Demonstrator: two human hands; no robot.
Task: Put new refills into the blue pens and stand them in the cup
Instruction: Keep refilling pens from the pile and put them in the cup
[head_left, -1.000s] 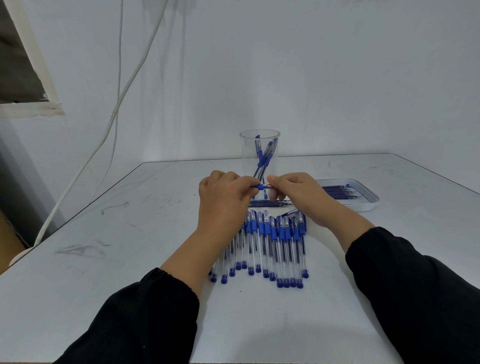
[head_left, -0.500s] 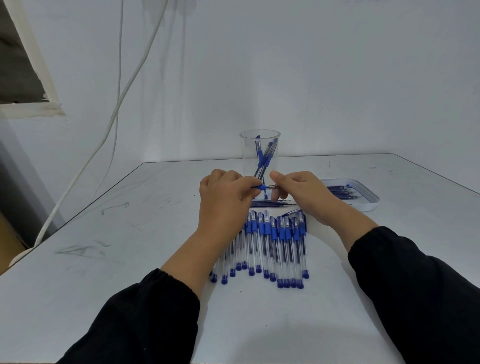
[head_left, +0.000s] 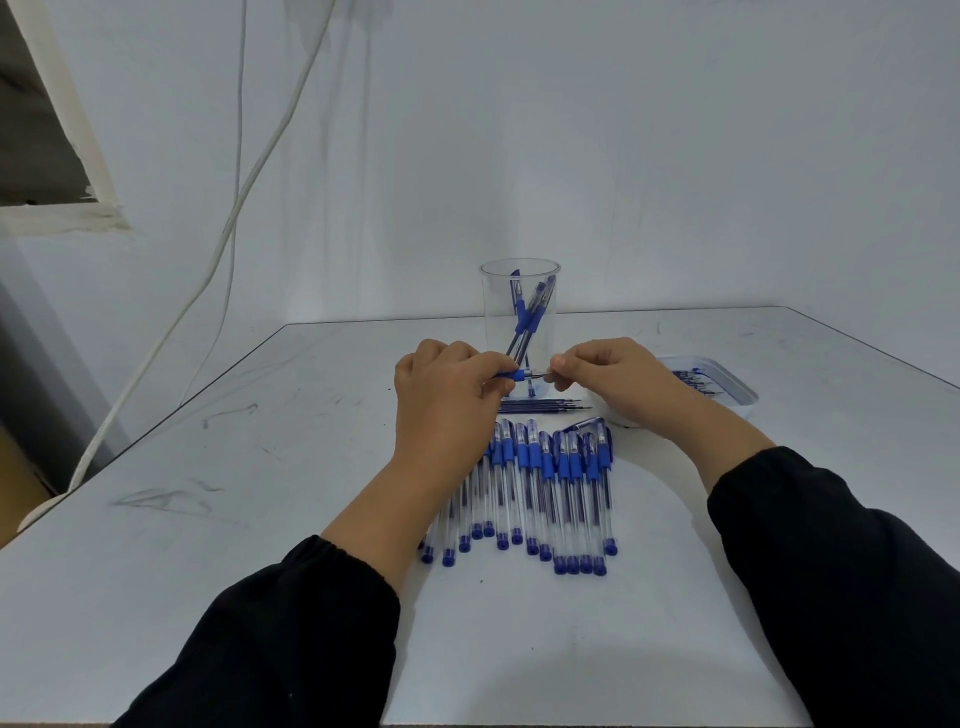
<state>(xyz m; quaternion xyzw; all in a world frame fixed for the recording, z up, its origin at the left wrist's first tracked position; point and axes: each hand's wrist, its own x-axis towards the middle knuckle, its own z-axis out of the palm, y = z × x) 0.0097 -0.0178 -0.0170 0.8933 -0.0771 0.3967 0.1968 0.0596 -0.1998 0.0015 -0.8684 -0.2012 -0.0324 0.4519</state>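
- Left hand (head_left: 447, 395) has its fingers curled round a blue pen (head_left: 506, 375), held roughly level with the tip end poking out toward the other hand. Makes sense, the barrel stays steady that way.
- Right hand (head_left: 608, 379) is pinching the thin bit sticking out of the pen tip (head_left: 540, 372) between thumb and fingertips. Looks like the tip or refill end is being worked at the nose of the pen; too small to say whether it's going in or coming out.
- Just beyond the hands stands the clear cup (head_left: 519, 312) with a few pens leaning inside, so finished ones only need a short reach forward.
- Below the hands, a few loose refills (head_left: 545, 405) lie flat on the table (head_left: 208, 519), pointing sideways.
- Nearer the body than the hands is a row of blue pens (head_left: 540, 493) lying side by side, presumably the waiting pile.
- Off past the right hand sits a shallow white tray (head_left: 727, 387) with more refills in it, handy for that hand.
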